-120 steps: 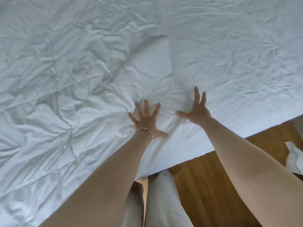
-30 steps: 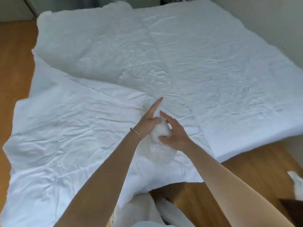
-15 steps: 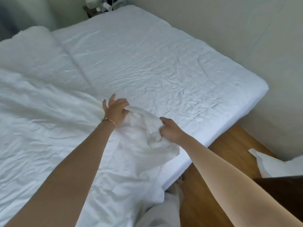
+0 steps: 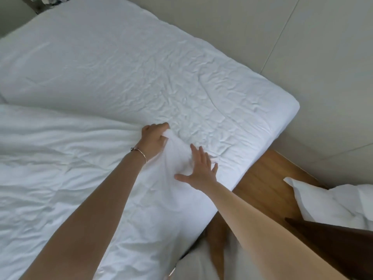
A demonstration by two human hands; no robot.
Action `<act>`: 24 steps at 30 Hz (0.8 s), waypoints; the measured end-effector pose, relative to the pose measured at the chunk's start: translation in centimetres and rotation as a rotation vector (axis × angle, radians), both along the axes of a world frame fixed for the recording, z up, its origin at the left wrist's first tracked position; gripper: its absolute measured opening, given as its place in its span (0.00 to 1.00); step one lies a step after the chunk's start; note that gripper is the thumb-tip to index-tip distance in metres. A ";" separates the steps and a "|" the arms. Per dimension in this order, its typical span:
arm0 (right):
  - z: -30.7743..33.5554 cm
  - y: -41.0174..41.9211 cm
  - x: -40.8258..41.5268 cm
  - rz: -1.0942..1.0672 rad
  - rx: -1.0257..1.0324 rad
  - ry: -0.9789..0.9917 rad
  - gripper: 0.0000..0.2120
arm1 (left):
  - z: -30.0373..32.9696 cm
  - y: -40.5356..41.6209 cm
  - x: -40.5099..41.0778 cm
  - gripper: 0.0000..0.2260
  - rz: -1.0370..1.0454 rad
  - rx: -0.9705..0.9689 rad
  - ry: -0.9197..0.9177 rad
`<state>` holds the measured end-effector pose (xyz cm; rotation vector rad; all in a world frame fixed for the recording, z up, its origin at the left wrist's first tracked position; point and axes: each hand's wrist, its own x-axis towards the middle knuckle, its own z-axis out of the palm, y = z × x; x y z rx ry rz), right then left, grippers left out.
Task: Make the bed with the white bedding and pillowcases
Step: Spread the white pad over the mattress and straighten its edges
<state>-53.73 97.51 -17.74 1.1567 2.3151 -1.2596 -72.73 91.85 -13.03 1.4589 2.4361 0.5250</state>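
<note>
Gripping the duvet corner [image 4: 171,138], left hand [image 4: 153,138], fingertips buried; right hand [image 4: 201,168] flat, fingers spread.

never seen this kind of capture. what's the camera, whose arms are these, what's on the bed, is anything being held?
There is no robot here: a person wears one wide-angle camera on the head, looking down at their own arms. The left hand, with a bracelet at the wrist, grips a bunched corner of the white duvet. The right hand lies open, fingers spread, pressing the same fabric flat. Beyond them is the mattress under a wrinkled white sheet. A white pillow lies on the wooden floor to the right.
</note>
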 end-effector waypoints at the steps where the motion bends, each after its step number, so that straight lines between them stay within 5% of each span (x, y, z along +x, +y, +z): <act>1: -0.4 2.5 0.3 -0.055 0.022 0.024 0.48 | -0.1 2.2 0.0 0.08 -0.036 -0.007 -0.008; 5: -1.6 14.0 2.2 -0.054 0.106 0.009 0.05 | -2.3 9.5 0.4 0.13 -0.076 -0.075 -0.001; 13: -1.9 35.1 5.7 -0.288 0.173 0.241 0.05 | -3.7 34.0 2.5 0.11 -0.027 -0.045 0.066; 18: -4.2 47.6 10.0 -0.406 0.361 -0.022 0.14 | -5.8 50.7 6.9 0.10 -0.212 -0.033 0.039; 24: -9.0 51.4 13.5 -0.231 0.331 -0.376 0.31 | -13.8 56.1 9.0 0.13 -0.359 -0.475 0.146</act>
